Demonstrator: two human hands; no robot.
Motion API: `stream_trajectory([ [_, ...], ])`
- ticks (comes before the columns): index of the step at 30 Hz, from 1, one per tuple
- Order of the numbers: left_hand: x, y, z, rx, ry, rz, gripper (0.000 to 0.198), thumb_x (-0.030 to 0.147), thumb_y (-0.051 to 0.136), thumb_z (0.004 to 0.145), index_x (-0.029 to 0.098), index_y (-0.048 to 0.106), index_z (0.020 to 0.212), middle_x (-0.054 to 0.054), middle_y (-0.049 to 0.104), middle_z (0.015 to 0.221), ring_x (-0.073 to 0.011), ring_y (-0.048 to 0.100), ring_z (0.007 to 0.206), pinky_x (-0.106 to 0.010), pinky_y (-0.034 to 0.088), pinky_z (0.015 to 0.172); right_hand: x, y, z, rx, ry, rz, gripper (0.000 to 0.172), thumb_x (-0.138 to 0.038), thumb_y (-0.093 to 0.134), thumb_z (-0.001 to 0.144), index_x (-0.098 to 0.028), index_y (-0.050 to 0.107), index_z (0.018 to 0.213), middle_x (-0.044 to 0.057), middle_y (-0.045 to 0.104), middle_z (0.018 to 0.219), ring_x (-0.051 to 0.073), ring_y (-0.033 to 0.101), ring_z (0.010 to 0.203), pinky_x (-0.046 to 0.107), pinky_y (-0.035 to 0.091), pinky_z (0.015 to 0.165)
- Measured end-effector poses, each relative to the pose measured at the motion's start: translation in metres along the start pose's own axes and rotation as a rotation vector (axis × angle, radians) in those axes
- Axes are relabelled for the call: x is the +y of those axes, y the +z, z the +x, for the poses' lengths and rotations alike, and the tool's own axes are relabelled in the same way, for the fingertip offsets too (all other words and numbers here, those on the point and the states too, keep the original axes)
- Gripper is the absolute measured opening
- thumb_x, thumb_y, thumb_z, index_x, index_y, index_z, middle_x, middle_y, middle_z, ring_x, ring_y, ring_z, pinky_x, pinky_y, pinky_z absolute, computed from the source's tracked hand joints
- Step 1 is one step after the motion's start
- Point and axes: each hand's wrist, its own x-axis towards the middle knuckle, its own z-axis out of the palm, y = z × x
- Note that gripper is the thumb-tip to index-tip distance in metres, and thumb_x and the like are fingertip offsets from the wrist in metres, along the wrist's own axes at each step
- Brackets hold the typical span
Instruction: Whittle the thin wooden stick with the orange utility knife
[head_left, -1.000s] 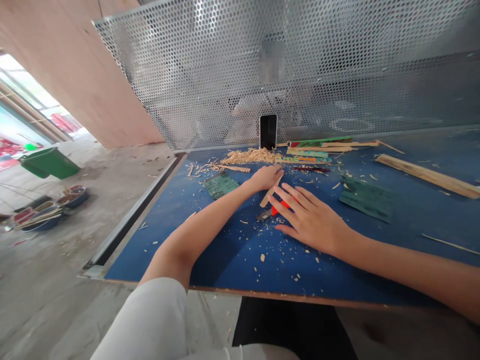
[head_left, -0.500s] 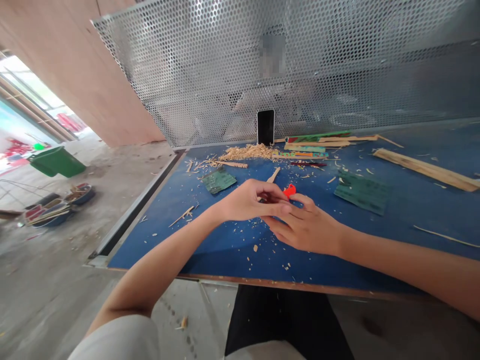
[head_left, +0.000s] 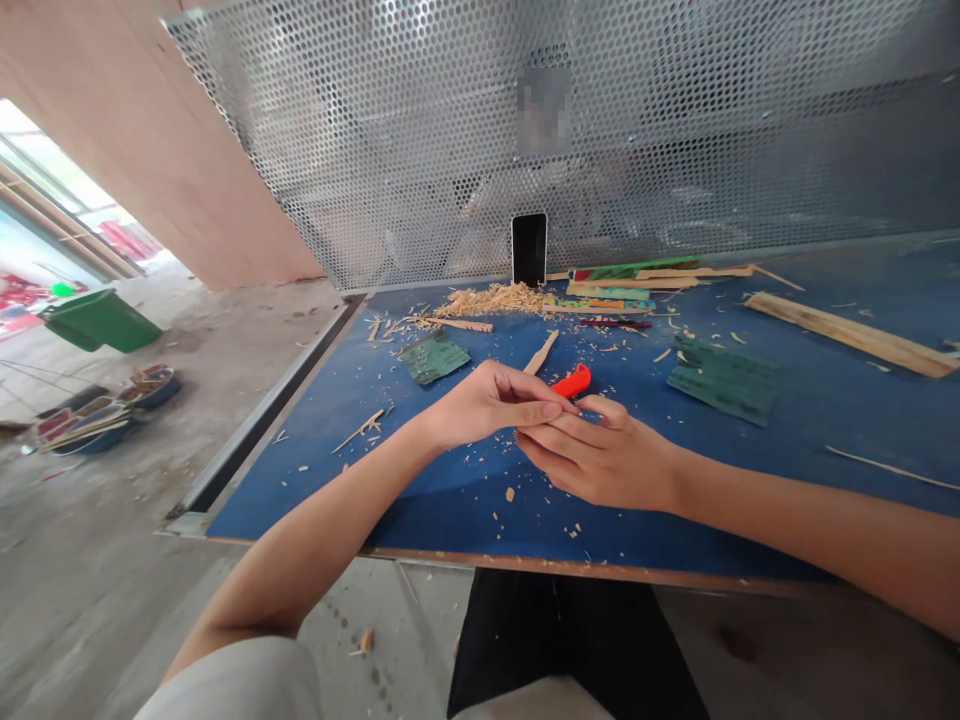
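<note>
Red curved handle (head_left: 576,380) near flat wood (head_left: 543,353) — left fingers (head_left: 534,383) touch right fingers (head_left: 561,441), grip unclear.

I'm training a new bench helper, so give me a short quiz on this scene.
1. True or false: the phone stands upright.
2. Which of these is nearest the right hand? A) the green bin B) the red handle C) the phone
3. Fill in the colour: the wood shavings are heaped on a ___ table.

Key: 1. True. 2. B. 3. Blue.
</note>
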Motion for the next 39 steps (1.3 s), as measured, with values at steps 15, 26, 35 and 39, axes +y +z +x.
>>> stream_trajectory([
  [15, -0.020, -0.022, 0.009, 0.310, 0.096, 0.533, 0.036, 0.031, 0.045, 0.107, 0.014, 0.076, 0.102, -0.006, 0.075, 0.084, -0.0137, 0.066, 0.074, -0.028, 0.054, 0.077, 0.022, -0.002, -0.001, 0.111, -0.184, 0.111, 0.020, -0.017, 0.058, 0.101, -0.024, 0.073, 0.113, 0.006, 0.070, 0.132, 0.022, 0.057, 0.127, 0.039, 0.037, 0.101],
  [26, -0.061, -0.078, 0.027, -0.009, 0.333, 1.078, 0.048, 0.012, 0.042, 0.105, 0.030, 0.066, 0.143, -0.005, 0.058, 0.156, -0.0231, 0.049, 0.142, -0.050, 0.037, 0.123, 0.065, 0.041, -0.018, -0.173, 0.119, 0.215, 0.032, -0.037, 0.051, 0.110, -0.020, 0.067, 0.131, 0.014, 0.070, 0.131, 0.031, 0.058, 0.123, 0.047, 0.037, 0.098],
  [35, -0.074, -0.079, 0.035, -0.092, 0.389, 1.000, 0.034, 0.022, 0.052, 0.107, 0.027, 0.071, 0.135, -0.012, 0.057, 0.156, -0.0237, 0.049, 0.148, -0.050, 0.036, 0.126, 0.063, 0.052, -0.019, -0.146, 0.222, 0.289, 0.030, -0.031, 0.045, 0.112, -0.019, 0.069, 0.124, 0.012, 0.068, 0.120, 0.026, 0.061, 0.111, 0.043, 0.037, 0.097],
  [39, -0.071, -0.076, 0.034, -0.079, 0.361, 1.010, 0.031, 0.022, 0.054, 0.106, 0.028, 0.072, 0.131, -0.012, 0.054, 0.159, -0.0243, 0.044, 0.152, -0.051, 0.034, 0.127, 0.064, 0.052, -0.021, -0.144, 0.209, 0.299, 0.030, -0.027, 0.043, 0.111, -0.018, 0.069, 0.123, 0.014, 0.069, 0.125, 0.028, 0.059, 0.116, 0.044, 0.037, 0.098],
])
